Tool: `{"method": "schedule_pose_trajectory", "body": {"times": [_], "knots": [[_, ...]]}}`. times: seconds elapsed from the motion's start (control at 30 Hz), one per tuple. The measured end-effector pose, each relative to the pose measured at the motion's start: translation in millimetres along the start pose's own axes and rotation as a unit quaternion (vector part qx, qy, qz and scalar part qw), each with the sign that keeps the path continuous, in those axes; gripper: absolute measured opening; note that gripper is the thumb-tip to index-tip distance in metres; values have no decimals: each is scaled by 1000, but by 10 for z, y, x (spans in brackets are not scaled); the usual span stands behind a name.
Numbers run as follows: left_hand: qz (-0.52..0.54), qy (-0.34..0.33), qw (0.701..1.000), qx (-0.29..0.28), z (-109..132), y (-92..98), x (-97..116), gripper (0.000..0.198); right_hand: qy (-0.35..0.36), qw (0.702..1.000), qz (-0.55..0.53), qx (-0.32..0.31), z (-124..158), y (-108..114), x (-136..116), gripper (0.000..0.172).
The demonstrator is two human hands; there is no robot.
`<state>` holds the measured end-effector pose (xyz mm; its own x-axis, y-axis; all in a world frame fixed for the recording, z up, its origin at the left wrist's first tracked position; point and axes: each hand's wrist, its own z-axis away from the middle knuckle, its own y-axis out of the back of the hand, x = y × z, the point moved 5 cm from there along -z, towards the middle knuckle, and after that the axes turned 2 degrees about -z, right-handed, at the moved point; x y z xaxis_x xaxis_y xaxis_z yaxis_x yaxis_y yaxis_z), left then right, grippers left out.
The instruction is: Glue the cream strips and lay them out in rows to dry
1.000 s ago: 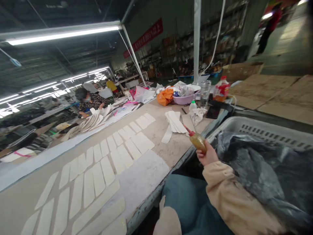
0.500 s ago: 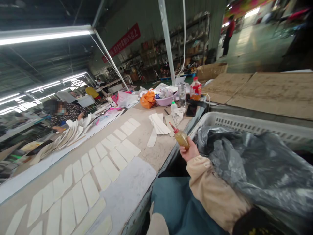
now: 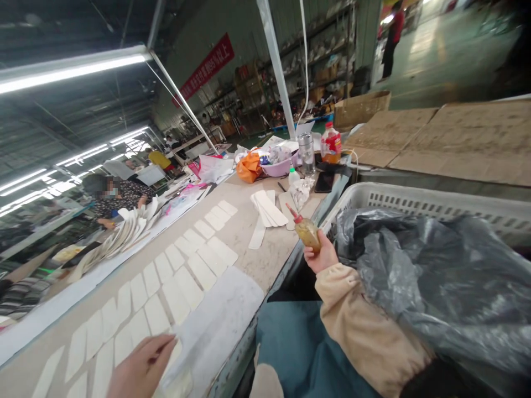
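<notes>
Bottle (image 3: 305, 228): amber liquid (image 3: 310, 241), in our right hand's (image 3: 323, 254) grip
Crate (image 3: 354, 194): grey bag (image 3: 415, 265) inside
Left hand (image 3: 143, 365): we can't tell its hold

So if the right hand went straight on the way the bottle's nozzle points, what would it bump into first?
Probably the white strips fanned on the table, beyond the red nozzle of the bottle in the right hand. Depth is unclear, so the single strip beside them might come first.

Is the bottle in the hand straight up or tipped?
Tipped: the bottle slants in the right hand, red nozzle pointing up and leftward.
</notes>
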<state>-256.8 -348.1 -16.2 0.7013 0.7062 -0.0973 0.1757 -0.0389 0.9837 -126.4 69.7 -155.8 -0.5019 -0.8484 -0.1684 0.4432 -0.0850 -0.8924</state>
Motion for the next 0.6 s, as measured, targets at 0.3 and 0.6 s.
{"method": "schedule_pose_trajectory", "body": {"times": [0.3,0.6], "knots": [[105,-6,991,-87,-2110,-645,1557,24,-15,1000,10,-3,31,38,-113,26],[380,154,908,-82,-1733,-62,466,47,-48,995,30,-78,-34,3,-157,33]]}}
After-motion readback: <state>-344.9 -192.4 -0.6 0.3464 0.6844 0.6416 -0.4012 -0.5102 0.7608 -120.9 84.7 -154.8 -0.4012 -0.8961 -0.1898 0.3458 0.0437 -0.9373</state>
